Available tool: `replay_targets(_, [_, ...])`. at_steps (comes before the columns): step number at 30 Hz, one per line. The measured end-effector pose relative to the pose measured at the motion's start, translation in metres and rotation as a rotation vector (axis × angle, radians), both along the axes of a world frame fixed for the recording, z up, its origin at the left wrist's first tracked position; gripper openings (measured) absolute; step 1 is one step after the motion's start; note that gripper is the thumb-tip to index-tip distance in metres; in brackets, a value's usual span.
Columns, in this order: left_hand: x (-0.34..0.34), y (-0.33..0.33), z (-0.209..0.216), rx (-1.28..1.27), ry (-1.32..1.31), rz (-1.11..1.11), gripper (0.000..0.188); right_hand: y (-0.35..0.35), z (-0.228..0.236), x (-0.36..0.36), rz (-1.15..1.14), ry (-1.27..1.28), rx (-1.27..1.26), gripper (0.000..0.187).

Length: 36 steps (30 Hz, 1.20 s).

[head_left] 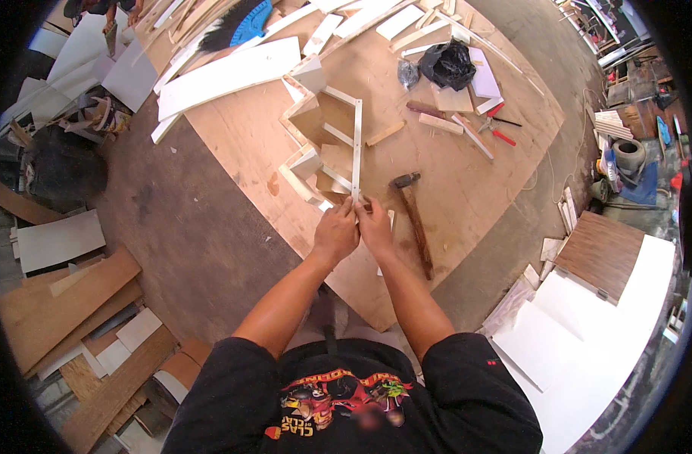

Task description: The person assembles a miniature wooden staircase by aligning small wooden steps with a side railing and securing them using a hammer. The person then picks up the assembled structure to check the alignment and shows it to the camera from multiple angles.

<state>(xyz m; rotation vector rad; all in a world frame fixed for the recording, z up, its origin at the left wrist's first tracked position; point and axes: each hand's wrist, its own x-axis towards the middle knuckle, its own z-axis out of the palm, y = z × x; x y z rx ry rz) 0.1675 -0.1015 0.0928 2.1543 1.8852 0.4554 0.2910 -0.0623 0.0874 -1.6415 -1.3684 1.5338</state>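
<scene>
Bright, fairly even light covers the plywood table (482, 189); its source cannot be made out. Right of the table, white sheets (603, 363) glare almost to blank, and a white board (232, 76) at its far left edge nearly washes out. Left of the table the floor (187, 212) is dimmer, and a dark heap (58, 166) past it loses detail. Soft shadows lie inside the zigzag frame (356, 151) on the table. Over its near end the left hand (337, 234) and right hand (375, 225) look sharp. Well out from the table, straight edges bow and clutter softens toward a black rim.
</scene>
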Motion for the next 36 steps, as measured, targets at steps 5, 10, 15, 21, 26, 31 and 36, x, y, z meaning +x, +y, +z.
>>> replay_targets(5, [-0.028, 0.032, 0.082, 0.005, -0.083, 0.053, 0.032, 0.006, -0.059, -0.027, -0.156, 0.349, -0.131, 0.057])
replay_targets(10, [-0.086, 0.109, 0.105, 0.171, 0.161, 0.736, 0.071, 0.011, -0.056, -0.036, -0.091, 0.341, -0.106, 0.046])
replay_targets(15, [-0.163, 0.125, 0.008, -0.257, -0.612, 1.036, 0.077, 0.014, -0.087, -0.030, -0.120, 0.272, -0.011, 0.050])
replay_targets(21, [-0.188, 0.090, 0.019, -0.409, -1.078, 1.073, 0.056, 0.017, -0.041, -0.032, -0.002, 0.245, -0.024, 0.053])
replay_targets(26, [-0.164, 0.051, 0.055, -0.400, -1.449, 1.218, 0.045, 0.032, 0.059, 0.005, 0.024, 0.233, -0.028, 0.055])
replay_targets(31, [-0.142, 0.007, 0.090, -0.514, -1.800, 1.162, 0.043, 0.014, 0.122, 0.051, -0.223, 0.610, 0.026, 0.052])
replay_targets(36, [-0.111, -0.021, 0.123, -0.546, -2.132, 1.124, 0.042, -0.042, 0.134, 0.035, -0.183, 0.444, 0.262, 0.066])
